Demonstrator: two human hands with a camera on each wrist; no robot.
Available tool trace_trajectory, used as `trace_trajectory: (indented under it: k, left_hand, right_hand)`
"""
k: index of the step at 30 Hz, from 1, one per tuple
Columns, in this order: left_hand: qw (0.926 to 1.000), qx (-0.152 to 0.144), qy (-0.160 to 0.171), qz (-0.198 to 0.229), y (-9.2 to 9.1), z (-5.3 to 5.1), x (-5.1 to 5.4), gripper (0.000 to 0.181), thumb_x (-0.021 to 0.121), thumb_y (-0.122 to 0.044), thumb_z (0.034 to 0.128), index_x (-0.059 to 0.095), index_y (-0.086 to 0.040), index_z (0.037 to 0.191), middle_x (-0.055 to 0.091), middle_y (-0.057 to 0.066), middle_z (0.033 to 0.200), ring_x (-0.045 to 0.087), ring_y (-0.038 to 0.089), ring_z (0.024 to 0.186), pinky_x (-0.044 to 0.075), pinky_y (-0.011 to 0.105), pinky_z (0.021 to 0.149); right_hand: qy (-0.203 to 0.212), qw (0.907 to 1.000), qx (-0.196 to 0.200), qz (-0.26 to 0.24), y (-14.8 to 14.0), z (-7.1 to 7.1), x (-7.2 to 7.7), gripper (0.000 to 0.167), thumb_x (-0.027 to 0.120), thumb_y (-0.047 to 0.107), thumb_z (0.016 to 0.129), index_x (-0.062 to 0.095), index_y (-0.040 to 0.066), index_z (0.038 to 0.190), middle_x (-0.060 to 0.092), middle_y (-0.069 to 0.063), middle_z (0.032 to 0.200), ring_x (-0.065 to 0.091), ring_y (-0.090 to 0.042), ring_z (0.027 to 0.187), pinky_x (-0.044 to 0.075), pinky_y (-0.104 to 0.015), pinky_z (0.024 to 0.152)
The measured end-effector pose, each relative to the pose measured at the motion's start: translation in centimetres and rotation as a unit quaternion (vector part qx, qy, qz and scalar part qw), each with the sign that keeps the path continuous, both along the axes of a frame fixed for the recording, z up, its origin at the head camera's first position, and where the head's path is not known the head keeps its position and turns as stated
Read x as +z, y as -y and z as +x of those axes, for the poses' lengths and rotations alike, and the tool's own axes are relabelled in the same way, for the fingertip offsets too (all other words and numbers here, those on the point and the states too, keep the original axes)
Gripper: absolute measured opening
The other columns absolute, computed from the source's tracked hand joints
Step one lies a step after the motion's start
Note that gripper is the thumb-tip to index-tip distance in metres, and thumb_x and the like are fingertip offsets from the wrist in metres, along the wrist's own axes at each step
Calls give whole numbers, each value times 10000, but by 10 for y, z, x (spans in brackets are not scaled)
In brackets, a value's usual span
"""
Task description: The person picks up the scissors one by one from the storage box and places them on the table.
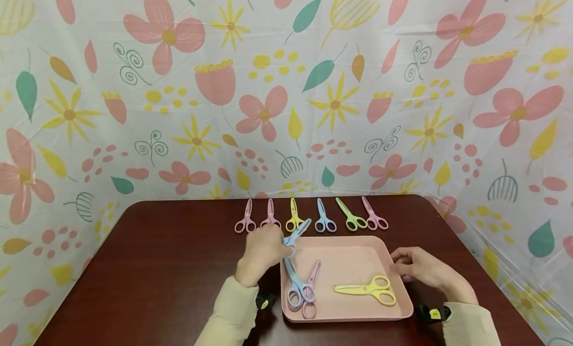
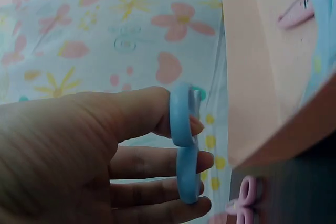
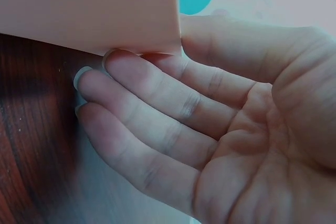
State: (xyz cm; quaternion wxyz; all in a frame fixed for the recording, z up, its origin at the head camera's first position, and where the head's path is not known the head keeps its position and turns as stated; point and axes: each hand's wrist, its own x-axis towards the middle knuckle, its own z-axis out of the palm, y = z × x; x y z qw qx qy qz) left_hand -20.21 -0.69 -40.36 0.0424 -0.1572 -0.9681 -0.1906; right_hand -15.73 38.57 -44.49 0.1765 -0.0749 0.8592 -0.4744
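Note:
The left hand holds blue scissors by the handles above the tray's back left corner, blades pointing away to the upper right. In the left wrist view, the thumb and fingers of the left hand are at the blue handle loops. The right hand touches the right wall of the pink tray; in the right wrist view, fingertips of the right hand lie against the tray's lower edge. Inside the tray lie blue scissors crossed over pink scissors, and yellow scissors.
Along the table's back edge stretches a row of several scissors: pink, pink, yellow, blue, green and pink. A flowered cloth hangs behind the dark table.

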Motion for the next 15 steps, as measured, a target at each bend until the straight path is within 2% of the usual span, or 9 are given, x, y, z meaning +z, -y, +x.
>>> trace_trajectory:
  k: [5, 11, 15]
  left_hand:
    - [9996, 178, -109, 189, 16, -9, 0, 391, 769, -364, 753, 539, -194, 487, 459, -40, 586, 436, 155, 484, 344, 346, 443]
    - [9981, 557, -12, 270, 35, -16, 1, 392, 719, -274, 770, 473, -177, 481, 358, -62, 488, 392, 148, 474, 327, 342, 448]
    - [9961, 795, 96, 359, 47, -20, 0, 371, 727, -269, 789, 507, -156, 514, 398, -31, 533, 407, 169, 485, 324, 350, 463]
  right_hand:
    - [27, 9999, -103, 72, 2, 1, 1, 270, 636, 48, 906, 581, -116, 1112, 648, -118, 889, 644, -254, 822, 545, -374, 702]
    - [-39, 9996, -239, 122, 5, 1, 3, 325, 641, 44, 906, 566, -152, 1154, 663, -137, 939, 659, -265, 854, 554, -380, 704]
    - [2, 9988, -485, 116, 7, 2, 4, 314, 633, 34, 911, 569, -158, 1152, 671, -152, 956, 673, -271, 868, 561, -395, 706]
